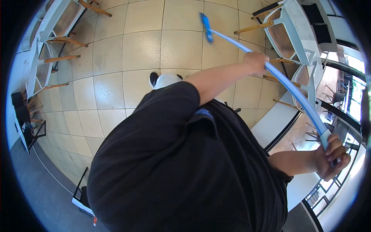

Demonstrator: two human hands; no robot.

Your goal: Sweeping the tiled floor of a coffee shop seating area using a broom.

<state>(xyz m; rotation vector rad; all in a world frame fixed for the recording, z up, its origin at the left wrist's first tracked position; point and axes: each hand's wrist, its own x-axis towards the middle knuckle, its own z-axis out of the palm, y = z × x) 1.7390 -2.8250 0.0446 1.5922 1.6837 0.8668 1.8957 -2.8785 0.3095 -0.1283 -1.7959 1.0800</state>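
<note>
A long-handled mop with a light blue pole [288,82] slants across the right side of the head view. Its narrow blue head [206,28] rests on the tiled floor [181,50] at the far side; the detail of that head is too small to make out. My left hand [256,63] is closed round the pole partway along, with the arm stretched forward and to the right. Farther right and nearer me, my right hand [333,157] grips the pale grip end of the pole, fingers curled.
White chairs with wooden legs [284,38] stand by a table at the right, close to the pole. More such chairs [62,23] line the left. My shoe [154,79] shows on the floor. Black-framed furniture [29,123] stands at far left, and glass windows [349,77] are at far right.
</note>
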